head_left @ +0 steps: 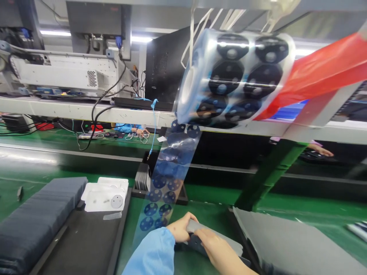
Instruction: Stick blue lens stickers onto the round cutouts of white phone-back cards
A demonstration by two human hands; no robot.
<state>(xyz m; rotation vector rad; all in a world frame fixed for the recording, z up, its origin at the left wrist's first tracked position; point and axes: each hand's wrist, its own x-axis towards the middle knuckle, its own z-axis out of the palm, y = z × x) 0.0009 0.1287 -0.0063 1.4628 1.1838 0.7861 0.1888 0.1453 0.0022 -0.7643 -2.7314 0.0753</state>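
Low in the view, my left hand (180, 229), in a light blue sleeve, has its fingers wrapped round the left end of a flat grey plate (220, 236). My right hand (213, 246) lies over the same plate with its fingers bent against a dark round piece (195, 240) at the plate's near side. Beside my left hand, a clear strip (163, 183) with dark blue round stickers hangs down from a large roll (235, 76). What the fingertips press on is partly hidden.
A black tray (83, 244) with white cards (104, 194) and a dark padded stack (43, 221) lie left. Grey sheets (298, 244) lie right. A small box of plates (142, 177) stands behind the strip. Red film (318, 72) hangs upper right. Other people's hands show beyond the shelf.
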